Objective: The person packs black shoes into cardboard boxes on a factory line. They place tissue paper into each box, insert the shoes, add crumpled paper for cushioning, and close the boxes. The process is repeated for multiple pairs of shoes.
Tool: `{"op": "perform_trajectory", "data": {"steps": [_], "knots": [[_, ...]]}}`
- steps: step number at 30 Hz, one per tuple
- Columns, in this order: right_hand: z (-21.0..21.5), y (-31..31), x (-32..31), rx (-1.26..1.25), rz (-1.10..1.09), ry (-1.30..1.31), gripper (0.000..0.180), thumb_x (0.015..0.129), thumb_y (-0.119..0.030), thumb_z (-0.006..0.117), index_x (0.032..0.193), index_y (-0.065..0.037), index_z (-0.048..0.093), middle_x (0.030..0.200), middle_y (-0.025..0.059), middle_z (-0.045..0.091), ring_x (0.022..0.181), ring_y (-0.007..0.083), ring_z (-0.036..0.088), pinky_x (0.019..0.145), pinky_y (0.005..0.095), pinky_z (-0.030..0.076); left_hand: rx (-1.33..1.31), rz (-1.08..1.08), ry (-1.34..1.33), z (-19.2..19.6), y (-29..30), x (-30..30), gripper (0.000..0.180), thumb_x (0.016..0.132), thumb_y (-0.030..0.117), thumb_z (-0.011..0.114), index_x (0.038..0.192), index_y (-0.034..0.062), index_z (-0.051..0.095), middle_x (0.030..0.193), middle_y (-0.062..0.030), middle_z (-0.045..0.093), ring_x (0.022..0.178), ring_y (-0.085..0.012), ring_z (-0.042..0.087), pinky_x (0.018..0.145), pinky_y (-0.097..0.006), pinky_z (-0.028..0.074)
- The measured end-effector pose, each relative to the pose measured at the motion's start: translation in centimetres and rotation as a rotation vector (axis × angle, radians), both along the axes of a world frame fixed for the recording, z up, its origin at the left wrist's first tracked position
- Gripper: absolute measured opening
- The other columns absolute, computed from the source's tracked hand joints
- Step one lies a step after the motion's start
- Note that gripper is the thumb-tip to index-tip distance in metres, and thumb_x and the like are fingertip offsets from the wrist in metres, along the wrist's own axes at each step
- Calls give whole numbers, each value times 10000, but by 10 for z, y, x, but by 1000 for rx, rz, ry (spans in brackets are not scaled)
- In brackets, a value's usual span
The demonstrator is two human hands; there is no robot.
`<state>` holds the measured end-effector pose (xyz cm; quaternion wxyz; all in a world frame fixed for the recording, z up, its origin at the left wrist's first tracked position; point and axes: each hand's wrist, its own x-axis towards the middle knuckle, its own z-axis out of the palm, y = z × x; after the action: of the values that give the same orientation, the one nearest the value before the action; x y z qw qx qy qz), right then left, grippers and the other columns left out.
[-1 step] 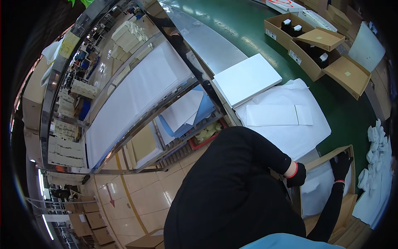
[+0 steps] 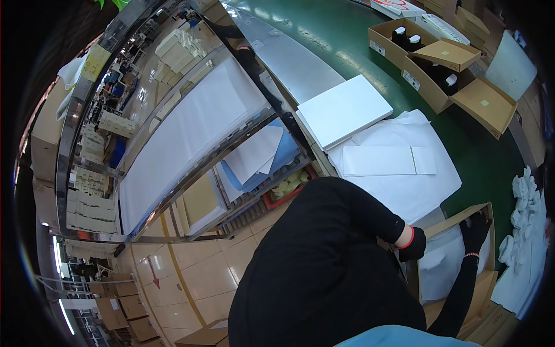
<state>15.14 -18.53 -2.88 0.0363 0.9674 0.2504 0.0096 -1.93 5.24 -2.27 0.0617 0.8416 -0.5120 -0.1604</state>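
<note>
An open cardboard box (image 2: 487,283) lined with white paper (image 2: 448,269) stands at the lower right, by the edge of a green belt. My left hand (image 2: 413,245), in a black glove with a red cuff, is closed at the box's left rim where the paper folds over. My right hand (image 2: 475,230), also black-gloved, grips the far rim of the box with its fingers over the wall. Black sleeves cover both forearms, and my dark torso hides the near side of the box.
A stack of white sheets (image 2: 399,173) and a flat white box (image 2: 344,110) lie on the green belt (image 2: 347,40). Open cartons with dark bottles (image 2: 430,66) sit further along. Crumpled white pieces (image 2: 526,231) lie at the right. A metal rack with white sheets (image 2: 191,133) is at the left.
</note>
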Motion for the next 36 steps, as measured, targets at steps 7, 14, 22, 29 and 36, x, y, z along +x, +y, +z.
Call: {"op": "perform_trajectory", "data": {"steps": [7,14,22,29,36], "knots": [[9,21,-25,554,48,-114,889,734,-19,697,1484,-77,225,1495,171,312,1363,336,328,1135,363,260,-236,162,30,21,15,-13,329,685,369,729,899,127,671,816,-100,688,798,-322,674,696,-434,529],[-17,13,-21,465,61,-65,880,813,-10,581,1520,-92,64,1527,214,228,1378,343,299,1144,412,226,-305,231,54,12,16,-30,366,693,333,727,952,93,629,883,-121,661,835,-331,665,707,-430,526],[-69,-9,-6,282,-21,-171,814,798,-44,509,1507,-35,109,1544,236,164,1429,375,166,1138,484,203,-290,281,74,11,4,-41,363,699,307,718,954,62,635,896,-130,672,845,-322,670,718,-431,532],[-51,11,10,77,-344,50,604,907,-234,475,1447,-36,291,1429,193,361,1292,325,373,1100,463,278,-484,367,158,-7,-3,-48,292,794,267,612,940,15,601,935,-168,627,827,-333,649,694,-425,517],[58,62,-48,-138,-215,-140,786,811,-422,640,1431,-42,339,1443,203,382,1377,388,291,1116,638,66,-462,296,241,27,38,-47,571,792,104,686,1313,48,459,1075,-150,619,818,-317,675,680,-389,532]]}}
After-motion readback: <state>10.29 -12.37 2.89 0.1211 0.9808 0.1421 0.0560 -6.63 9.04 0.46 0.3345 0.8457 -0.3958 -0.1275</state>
